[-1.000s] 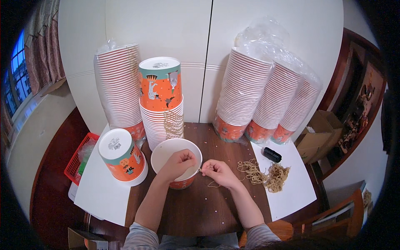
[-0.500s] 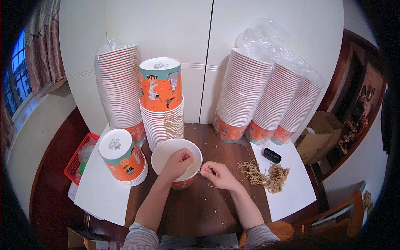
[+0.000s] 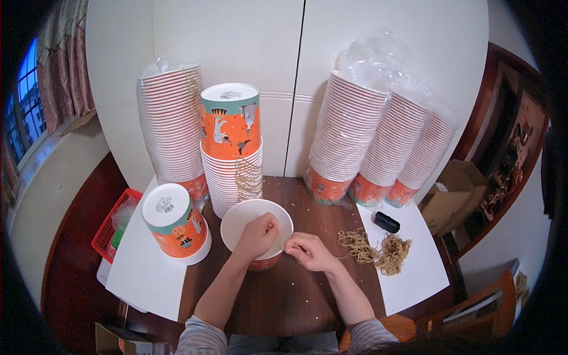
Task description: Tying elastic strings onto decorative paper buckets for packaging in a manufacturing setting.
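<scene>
While the left hand (image 3: pixel 258 235) is curling over the rim of the white-lined paper bowl (image 3: pixel 255 232), seemingly steadying it on the wooden table (image 3: pixel 284 296), the right hand (image 3: pixel 307 251) is sitting just beside the rim, fingertips pinching what looks like a thin rubber band, too fine to tell for sure; a heap of tan rubber bands (image 3: pixel 376 251) is lying within reach to the right, and tall stacks of orange bowls (image 3: pixel 378 145) are standing behind
</scene>
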Demonstrator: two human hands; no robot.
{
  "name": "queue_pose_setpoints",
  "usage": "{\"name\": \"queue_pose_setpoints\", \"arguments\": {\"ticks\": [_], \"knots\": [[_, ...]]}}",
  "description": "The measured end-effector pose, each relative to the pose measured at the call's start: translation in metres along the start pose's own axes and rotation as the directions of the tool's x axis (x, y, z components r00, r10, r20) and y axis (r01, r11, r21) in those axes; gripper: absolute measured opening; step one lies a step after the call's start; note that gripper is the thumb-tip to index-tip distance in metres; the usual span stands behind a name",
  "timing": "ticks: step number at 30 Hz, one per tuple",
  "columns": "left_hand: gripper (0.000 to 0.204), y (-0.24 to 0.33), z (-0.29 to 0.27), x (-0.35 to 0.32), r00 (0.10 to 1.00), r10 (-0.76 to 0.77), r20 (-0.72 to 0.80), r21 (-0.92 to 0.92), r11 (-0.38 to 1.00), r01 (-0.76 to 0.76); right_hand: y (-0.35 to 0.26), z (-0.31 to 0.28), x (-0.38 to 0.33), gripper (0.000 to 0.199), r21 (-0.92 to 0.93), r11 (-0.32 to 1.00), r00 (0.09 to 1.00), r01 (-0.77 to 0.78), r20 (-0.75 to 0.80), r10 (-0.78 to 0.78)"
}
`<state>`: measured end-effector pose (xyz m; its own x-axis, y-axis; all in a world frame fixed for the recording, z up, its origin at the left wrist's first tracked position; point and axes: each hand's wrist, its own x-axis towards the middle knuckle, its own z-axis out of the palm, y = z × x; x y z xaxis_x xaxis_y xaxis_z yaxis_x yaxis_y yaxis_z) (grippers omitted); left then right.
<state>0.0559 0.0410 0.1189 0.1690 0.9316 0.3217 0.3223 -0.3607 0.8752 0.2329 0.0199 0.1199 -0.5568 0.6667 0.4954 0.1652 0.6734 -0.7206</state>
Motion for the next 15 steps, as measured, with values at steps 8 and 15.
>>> {"name": "queue_pose_setpoints", "arguments": {"ticks": [8,15], "knots": [[0.01,0.013,-0.013,-0.005,0.994,0.021,0.106,-0.016,1.0,-0.019,-0.012,0.02,-0.015,0.007,0.011,0.987,0.983,-0.16,-0.084,0.161],[0.013,0.041,-0.022,-0.05,0.971,0.19,0.148,0.211,0.953,-0.218,-0.02,0.047,-0.065,0.014,0.215,0.889,0.873,-0.405,-0.197,0.445]]}}
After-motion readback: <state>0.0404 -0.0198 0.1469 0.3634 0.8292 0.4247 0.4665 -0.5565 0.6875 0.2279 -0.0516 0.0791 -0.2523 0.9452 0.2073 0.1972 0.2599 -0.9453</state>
